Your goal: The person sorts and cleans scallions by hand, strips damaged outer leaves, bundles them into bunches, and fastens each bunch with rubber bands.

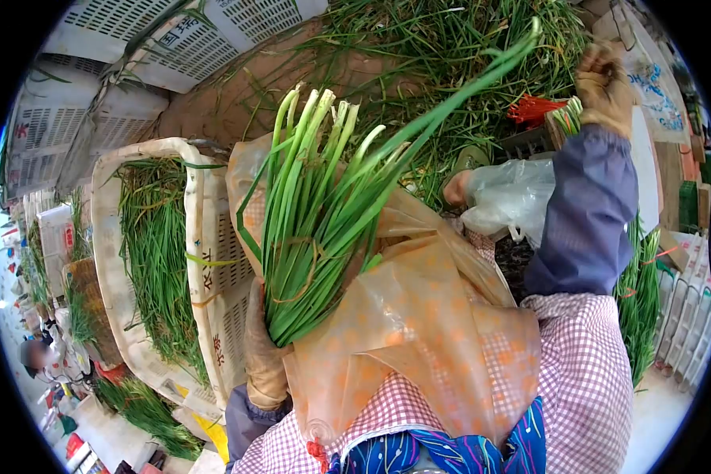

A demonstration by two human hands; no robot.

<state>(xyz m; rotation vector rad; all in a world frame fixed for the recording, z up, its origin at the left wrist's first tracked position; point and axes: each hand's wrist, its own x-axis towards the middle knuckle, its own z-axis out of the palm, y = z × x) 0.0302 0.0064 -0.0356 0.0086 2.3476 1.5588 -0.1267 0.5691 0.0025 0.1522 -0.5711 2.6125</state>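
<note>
A bunch of garlic chives (316, 213), long green leaves with pale stem ends pointing away from me, lies across my lap on an orange-patterned plastic apron (419, 308). My left hand (262, 347), in a tan glove, is wrapped round the leafy lower end at its left side. One long stalk sticks out of the bunch toward the upper right. Raised at the upper right, my right hand (604, 83) is also gloved, its fingers curled closed; whether anything is inside them is hidden. Close below it are red ties (536, 109) and pale stem ends (565, 117).
At my left stands a white crate (201, 268) filled with chives (162, 261). Loose leaves (450, 55) cover the floor ahead. Stacked white crates (95, 103) stand at the upper left. Another bundle (638, 308) lies at my right. A person (47, 359) is far left.
</note>
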